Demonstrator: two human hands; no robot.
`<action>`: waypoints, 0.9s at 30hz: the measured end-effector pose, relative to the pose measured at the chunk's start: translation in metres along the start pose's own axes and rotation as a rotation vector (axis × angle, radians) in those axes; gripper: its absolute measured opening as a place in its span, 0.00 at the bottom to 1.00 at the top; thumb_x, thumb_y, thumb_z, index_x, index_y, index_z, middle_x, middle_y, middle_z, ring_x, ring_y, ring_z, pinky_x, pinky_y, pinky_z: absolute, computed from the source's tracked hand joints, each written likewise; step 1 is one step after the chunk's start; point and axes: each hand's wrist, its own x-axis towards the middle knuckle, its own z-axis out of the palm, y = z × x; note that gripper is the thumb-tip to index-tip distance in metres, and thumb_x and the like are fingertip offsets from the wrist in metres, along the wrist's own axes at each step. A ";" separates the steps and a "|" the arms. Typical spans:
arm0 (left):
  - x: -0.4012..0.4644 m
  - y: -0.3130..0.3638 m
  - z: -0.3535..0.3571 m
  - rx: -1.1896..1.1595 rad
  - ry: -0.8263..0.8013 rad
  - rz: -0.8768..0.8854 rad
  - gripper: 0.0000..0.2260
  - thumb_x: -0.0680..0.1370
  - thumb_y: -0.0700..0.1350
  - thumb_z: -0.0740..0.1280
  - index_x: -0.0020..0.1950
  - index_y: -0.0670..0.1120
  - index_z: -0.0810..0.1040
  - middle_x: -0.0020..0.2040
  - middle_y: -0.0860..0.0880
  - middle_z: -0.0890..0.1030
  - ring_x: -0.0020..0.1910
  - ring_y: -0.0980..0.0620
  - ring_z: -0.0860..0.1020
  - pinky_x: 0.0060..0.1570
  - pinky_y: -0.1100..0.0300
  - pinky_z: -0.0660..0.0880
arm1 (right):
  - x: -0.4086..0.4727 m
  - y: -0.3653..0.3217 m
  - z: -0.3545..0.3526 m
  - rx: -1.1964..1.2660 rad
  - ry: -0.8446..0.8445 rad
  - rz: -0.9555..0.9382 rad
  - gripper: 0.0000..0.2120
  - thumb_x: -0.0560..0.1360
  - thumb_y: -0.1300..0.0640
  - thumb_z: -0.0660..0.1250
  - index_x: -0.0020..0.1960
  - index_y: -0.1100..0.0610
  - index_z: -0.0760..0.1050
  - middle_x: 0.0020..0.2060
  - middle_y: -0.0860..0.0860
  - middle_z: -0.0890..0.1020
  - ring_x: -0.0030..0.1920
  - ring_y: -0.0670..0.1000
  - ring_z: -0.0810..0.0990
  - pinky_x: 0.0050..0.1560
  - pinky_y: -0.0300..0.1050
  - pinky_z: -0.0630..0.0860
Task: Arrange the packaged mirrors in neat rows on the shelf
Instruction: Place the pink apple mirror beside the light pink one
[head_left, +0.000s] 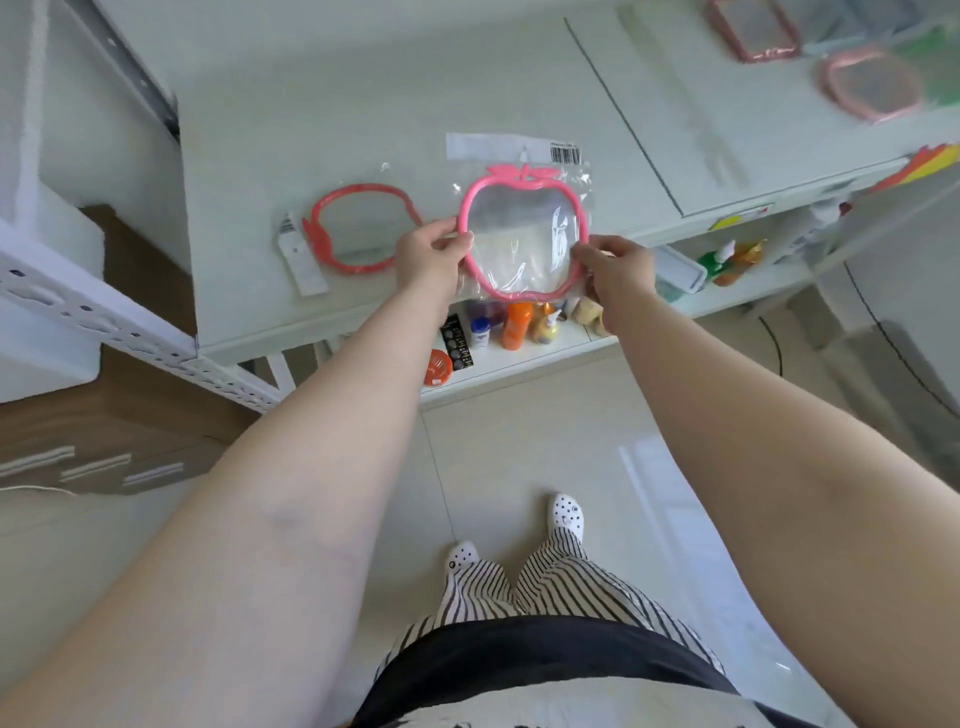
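- Both arms reach out over the white shelf (363, 104), and the pink apple-shaped mirror (524, 234) in its clear plastic bag sits between the two hands, over the shelf's front edge.
- The left hand (431, 254) pinches the mirror's left rim, thumb and fingertips closed narrowly onto the pink frame.
- The right hand (618, 270) holds the right rim the same way, fingers curled in on the frame and the crinkled bag.
- Whether the mirror rests on the shelf or is held just off it, I cannot tell.
- Past the fingertips, the bag's top flap with a barcode label (564, 154) lies flat on the shelf surface.
- Just left of the left hand's fingers lies a red apple-shaped mirror (363, 228), also bagged, turned sideways with its leaf end pointing left.
- Well beyond the right hand, far right on the shelf, lie two more pink-framed mirrors (867, 83), blurred.
- Below the hands, on a lower shelf (519, 364), stand small bottles, among them an orange bottle (517, 325).
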 end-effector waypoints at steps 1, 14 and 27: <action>-0.001 -0.001 0.014 0.014 -0.017 0.011 0.14 0.77 0.39 0.68 0.62 0.45 0.78 0.48 0.47 0.83 0.36 0.52 0.78 0.27 0.66 0.72 | 0.002 0.001 -0.013 0.013 0.014 0.004 0.06 0.73 0.60 0.70 0.50 0.58 0.80 0.31 0.50 0.79 0.25 0.46 0.73 0.31 0.39 0.75; -0.023 0.000 0.236 0.101 -0.111 0.040 0.12 0.77 0.38 0.67 0.60 0.45 0.80 0.45 0.50 0.81 0.44 0.50 0.80 0.45 0.62 0.78 | 0.097 0.015 -0.206 0.097 0.146 0.056 0.11 0.72 0.60 0.71 0.54 0.60 0.80 0.36 0.51 0.80 0.32 0.48 0.77 0.52 0.49 0.82; -0.020 0.034 0.389 0.104 -0.012 0.026 0.12 0.76 0.39 0.68 0.58 0.46 0.81 0.44 0.49 0.82 0.42 0.49 0.81 0.52 0.56 0.80 | 0.194 -0.026 -0.322 0.087 0.156 -0.002 0.10 0.72 0.60 0.71 0.53 0.58 0.81 0.45 0.56 0.84 0.44 0.56 0.84 0.52 0.55 0.82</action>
